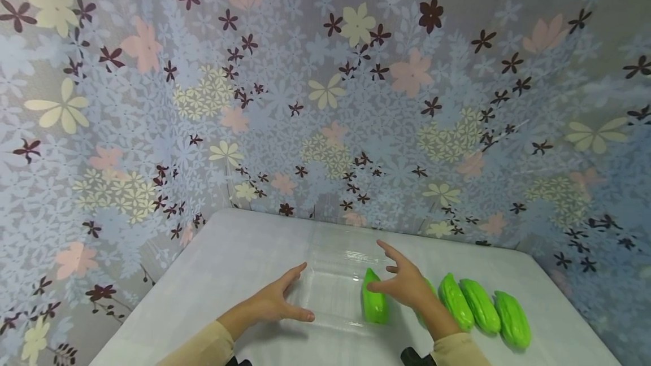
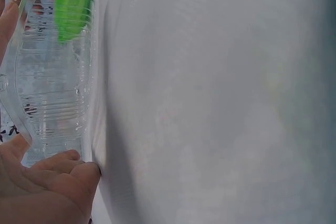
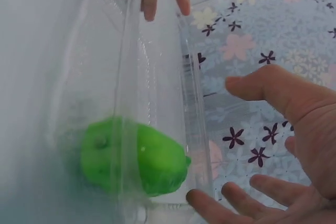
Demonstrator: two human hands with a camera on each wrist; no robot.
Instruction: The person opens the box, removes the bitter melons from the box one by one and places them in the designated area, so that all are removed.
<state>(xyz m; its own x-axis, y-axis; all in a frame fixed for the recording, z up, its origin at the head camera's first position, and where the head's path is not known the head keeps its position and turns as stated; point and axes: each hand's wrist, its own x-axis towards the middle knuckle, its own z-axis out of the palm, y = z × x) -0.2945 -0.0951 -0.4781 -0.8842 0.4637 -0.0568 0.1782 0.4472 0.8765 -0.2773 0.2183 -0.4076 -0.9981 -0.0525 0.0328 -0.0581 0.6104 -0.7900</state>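
A clear plastic container [image 1: 333, 292] with a hinged lid [image 1: 346, 242] raised at its back sits on the table. Inside it, at the right end, lies one bright green, ridged vegetable resembling a bitter gourd [image 1: 375, 301]; through the wall it also shows in the right wrist view [image 3: 157, 161]. My left hand [image 1: 272, 301] is at the container's left end, thumb and fingers spread apart, fingertips right at the wall in the left wrist view [image 2: 52, 187]. Above the right end, my right hand [image 1: 404, 284] is spread, thumb overlapping the green vegetable, with nothing in its grasp.
Several more green vegetables [image 1: 480, 306] lie side by side on the white-covered table [image 1: 244, 242] to the right of the container, one partly hidden behind my right forearm. A flower-patterned curtain [image 1: 325, 100] hangs behind the table and along its sides.
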